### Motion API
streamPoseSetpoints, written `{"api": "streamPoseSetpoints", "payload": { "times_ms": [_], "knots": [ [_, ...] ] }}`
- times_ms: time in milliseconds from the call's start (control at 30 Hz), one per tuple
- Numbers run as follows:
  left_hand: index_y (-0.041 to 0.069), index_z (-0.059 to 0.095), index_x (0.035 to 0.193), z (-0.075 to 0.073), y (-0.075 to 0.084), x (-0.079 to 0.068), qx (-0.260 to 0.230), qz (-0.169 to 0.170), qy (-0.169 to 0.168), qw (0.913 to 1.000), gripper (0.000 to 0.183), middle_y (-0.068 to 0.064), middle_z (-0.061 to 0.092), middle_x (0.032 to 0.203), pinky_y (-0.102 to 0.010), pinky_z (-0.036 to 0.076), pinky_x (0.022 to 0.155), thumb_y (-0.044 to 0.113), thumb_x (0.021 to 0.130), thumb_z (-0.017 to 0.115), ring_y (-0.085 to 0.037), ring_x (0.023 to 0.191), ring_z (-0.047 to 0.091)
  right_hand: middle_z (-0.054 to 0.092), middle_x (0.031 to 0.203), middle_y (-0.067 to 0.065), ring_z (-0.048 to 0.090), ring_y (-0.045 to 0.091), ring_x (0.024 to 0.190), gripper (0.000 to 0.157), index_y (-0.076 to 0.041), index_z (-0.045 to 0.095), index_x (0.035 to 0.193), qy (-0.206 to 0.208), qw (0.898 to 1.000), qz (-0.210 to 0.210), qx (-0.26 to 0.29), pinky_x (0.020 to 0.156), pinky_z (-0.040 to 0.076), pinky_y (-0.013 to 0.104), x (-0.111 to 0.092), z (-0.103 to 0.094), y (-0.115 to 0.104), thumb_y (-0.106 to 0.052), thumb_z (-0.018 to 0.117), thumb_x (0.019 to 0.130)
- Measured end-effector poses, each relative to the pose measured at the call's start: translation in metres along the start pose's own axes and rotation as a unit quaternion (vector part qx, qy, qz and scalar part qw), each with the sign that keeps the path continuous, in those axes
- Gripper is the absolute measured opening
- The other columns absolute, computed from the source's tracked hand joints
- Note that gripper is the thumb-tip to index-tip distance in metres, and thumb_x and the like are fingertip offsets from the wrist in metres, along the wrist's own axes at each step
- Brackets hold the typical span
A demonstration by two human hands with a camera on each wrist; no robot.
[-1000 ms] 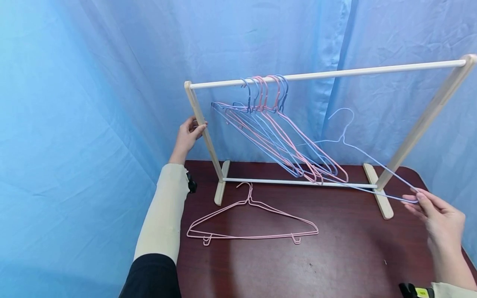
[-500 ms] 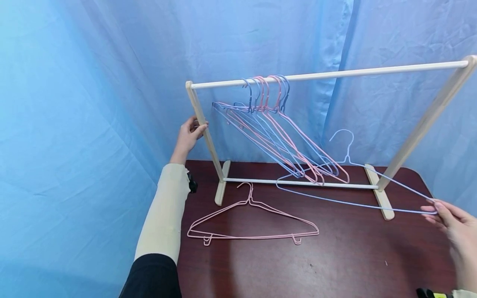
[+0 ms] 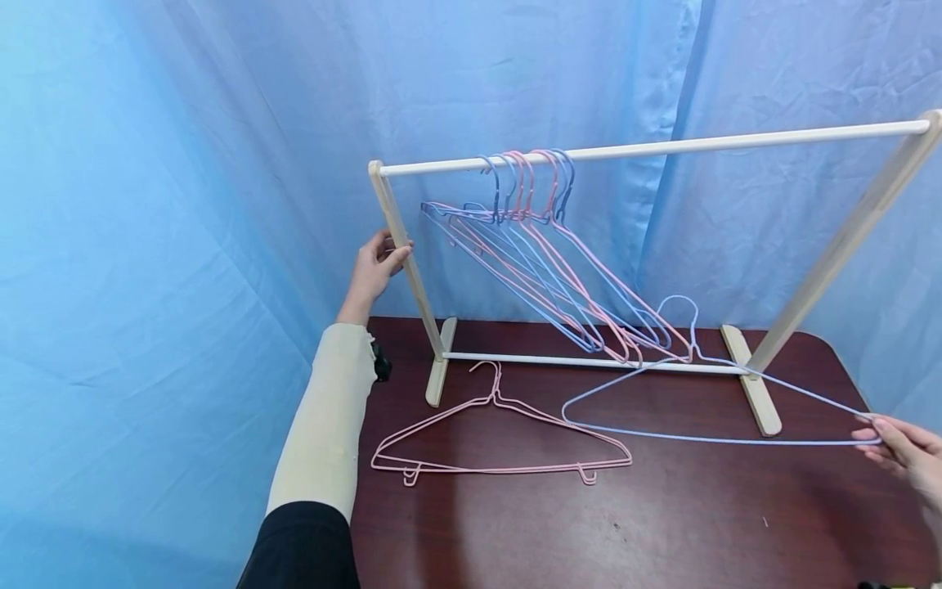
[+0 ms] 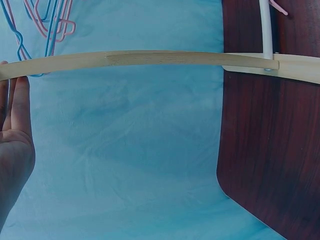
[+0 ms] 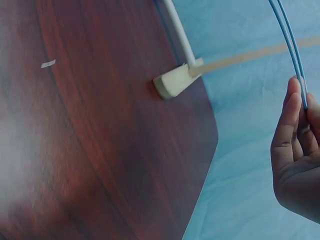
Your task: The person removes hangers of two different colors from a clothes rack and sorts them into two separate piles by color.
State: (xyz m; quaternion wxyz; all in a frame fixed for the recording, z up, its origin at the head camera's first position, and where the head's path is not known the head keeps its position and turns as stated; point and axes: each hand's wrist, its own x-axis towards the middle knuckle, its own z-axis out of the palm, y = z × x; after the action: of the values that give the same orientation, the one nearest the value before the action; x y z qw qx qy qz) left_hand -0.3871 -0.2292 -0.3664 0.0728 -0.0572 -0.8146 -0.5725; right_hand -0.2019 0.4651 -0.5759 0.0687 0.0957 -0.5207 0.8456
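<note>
My left hand (image 3: 375,266) grips the left wooden post (image 3: 397,221) of a clothes rack, thumb in front and fingers behind. At the far right, my right hand (image 3: 901,446) pinches one end of a blue wire hanger (image 3: 706,442), whose hook (image 3: 680,298) points up and lies off the rod. In the right wrist view this hanger (image 5: 287,32) runs up from between thumb and fingers. Several blue and pink hangers (image 3: 537,266) hang bunched on the left part of the white top rod (image 3: 684,144). Two pink hangers (image 3: 500,470) lie stacked on the table in front of the rack.
A white lower bar (image 3: 530,358) joins the rack's wooden feet, the right foot (image 3: 758,401) standing near the table's far right corner. The dark red-brown table (image 3: 662,523) has a small pale scrap (image 5: 48,64) on it. Blue curtains (image 3: 184,245) hang behind and to the left.
My right hand has moved right and down, drawing the blue hanger away from the rack toward the tabletop. The left hand still grips the post.
</note>
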Motion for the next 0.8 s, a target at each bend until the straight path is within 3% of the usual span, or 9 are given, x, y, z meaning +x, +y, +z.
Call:
{"api": "streamPoseSetpoints", "payload": {
  "times_ms": [133,267,367,567,800],
  "knots": [
    [0.001,0.050,0.141,0.000,0.000,0.001,0.001,0.002,0.001,1.0000,0.043,-0.026,0.057,0.137,-0.043,0.048,0.110,0.015,0.102,0.058,-0.037,0.129,0.057,0.079,0.089,0.004,0.076,0.007,0.074,0.048,-0.011,0.076,0.113,-0.009,0.999,0.038,-0.034,0.063,0.059,0.015,0.000,-0.051,0.017,0.005,0.032,0.105],
    [0.001,0.050,0.142,0.000,0.000,0.001,-0.001,0.000,-0.001,1.0000,0.043,-0.026,0.057,0.137,-0.044,0.048,0.111,0.016,0.102,0.058,-0.037,0.129,0.056,0.080,0.092,0.002,0.076,0.007,0.075,0.053,-0.014,0.074,0.119,-0.034,0.996,0.041,-0.071,0.063,0.058,0.017,0.002,-0.125,0.047,0.009,0.028,0.105],
    [0.002,0.050,0.141,0.000,-0.001,0.000,-0.002,-0.004,-0.002,1.0000,0.043,-0.025,0.057,0.137,-0.044,0.047,0.111,0.016,0.102,0.058,-0.037,0.129,0.056,0.079,0.094,0.001,0.076,0.008,0.076,0.056,-0.014,0.072,0.122,-0.046,0.995,0.041,-0.082,0.063,0.058,0.017,0.001,-0.160,0.061,0.011,0.025,0.105],
    [0.002,0.050,0.141,0.000,-0.001,0.000,-0.001,-0.006,0.000,1.0000,0.043,-0.025,0.057,0.138,-0.044,0.047,0.111,0.016,0.102,0.057,-0.037,0.130,0.056,0.079,0.094,-0.002,0.075,0.005,0.077,0.059,-0.018,0.073,0.122,-0.071,0.992,0.075,-0.073,0.063,0.058,0.015,-0.007,-0.179,0.065,0.008,0.023,0.106],
    [0.002,0.050,0.142,0.000,0.000,0.000,0.001,-0.003,-0.002,1.0000,0.043,-0.025,0.057,0.137,-0.044,0.048,0.111,0.016,0.102,0.057,-0.037,0.130,0.056,0.078,0.083,-0.011,0.072,-0.001,0.067,0.059,-0.033,0.077,0.109,-0.021,0.986,0.104,-0.125,0.056,0.056,0.010,-0.022,-0.175,0.062,0.000,0.028,0.108]
  ]
}}
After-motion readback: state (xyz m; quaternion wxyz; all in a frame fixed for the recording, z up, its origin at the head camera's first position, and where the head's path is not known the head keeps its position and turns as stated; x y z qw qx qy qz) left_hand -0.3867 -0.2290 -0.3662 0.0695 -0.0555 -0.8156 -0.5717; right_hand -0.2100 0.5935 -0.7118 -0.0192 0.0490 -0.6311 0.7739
